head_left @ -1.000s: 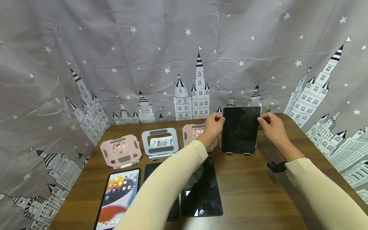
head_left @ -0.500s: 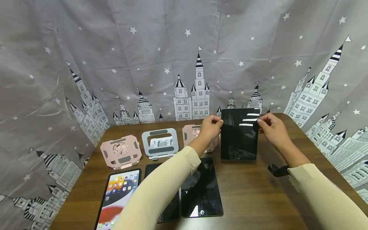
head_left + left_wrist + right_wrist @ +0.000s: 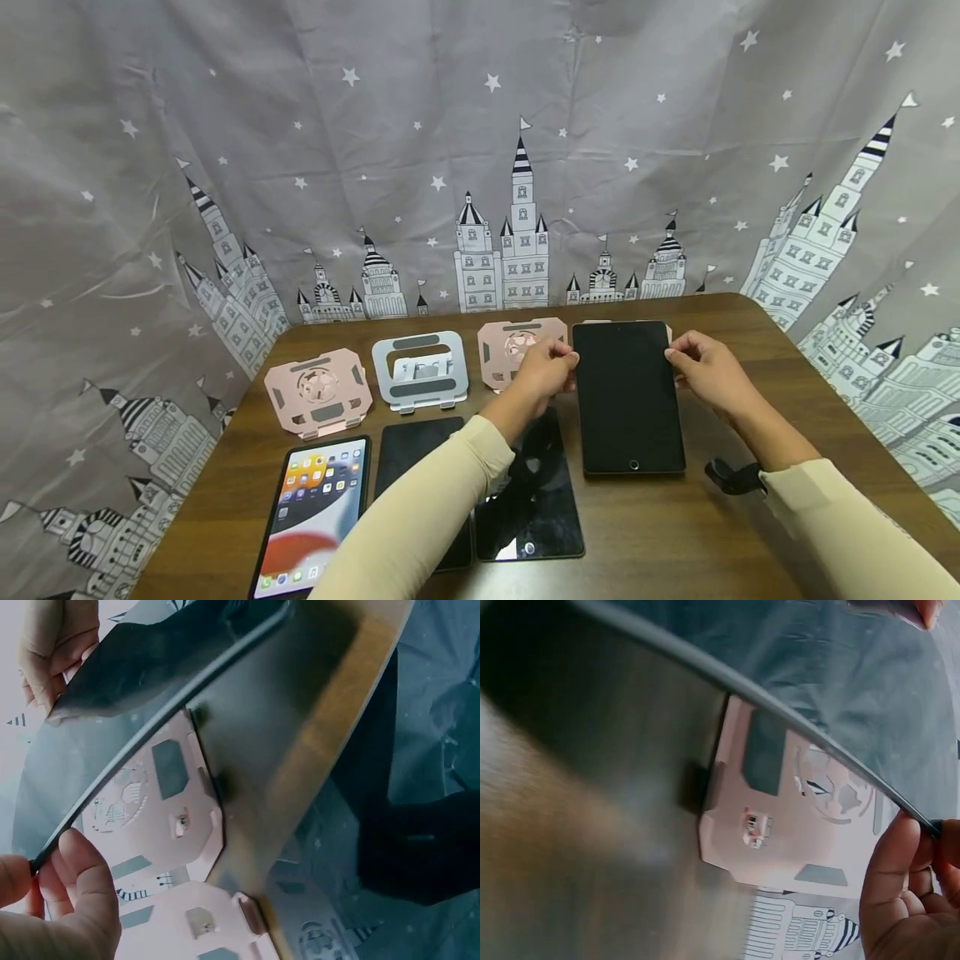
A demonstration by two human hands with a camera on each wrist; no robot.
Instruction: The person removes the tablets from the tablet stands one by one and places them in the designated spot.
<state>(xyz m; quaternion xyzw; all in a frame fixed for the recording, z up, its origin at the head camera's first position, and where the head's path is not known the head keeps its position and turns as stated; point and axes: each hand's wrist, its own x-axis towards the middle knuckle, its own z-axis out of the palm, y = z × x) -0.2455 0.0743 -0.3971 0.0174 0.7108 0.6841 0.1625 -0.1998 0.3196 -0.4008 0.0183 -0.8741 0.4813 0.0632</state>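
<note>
Between both hands a dark-screened tablet (image 3: 630,400) is held up by its side edges, near its upper corners. My left hand (image 3: 542,371) pinches the left edge and my right hand (image 3: 708,368) the right edge. Both wrist views show thumb and fingers closed on the thin rim, the left hand (image 3: 64,900) in one and the right hand (image 3: 911,877) in the other. Behind the tablet stands a pink tablet stand (image 3: 780,802), mostly hidden by it in the head view. Another pink stand (image 3: 517,346) stands just left, partly behind my left hand.
Farther left on the wooden table (image 3: 637,533) stand a grey-blue stand (image 3: 420,390) and a pink stand (image 3: 285,392). Lying flat in front are a tablet with a lit screen (image 3: 315,508) and two dark tablets (image 3: 411,446) (image 3: 536,517), partly under my left arm. A grey castle-print curtain (image 3: 480,125) hangs behind.
The tablet has come off the rightmost pink stand and moved down toward the front, both hands moving with it. The stand's top edge now shows behind it.
</note>
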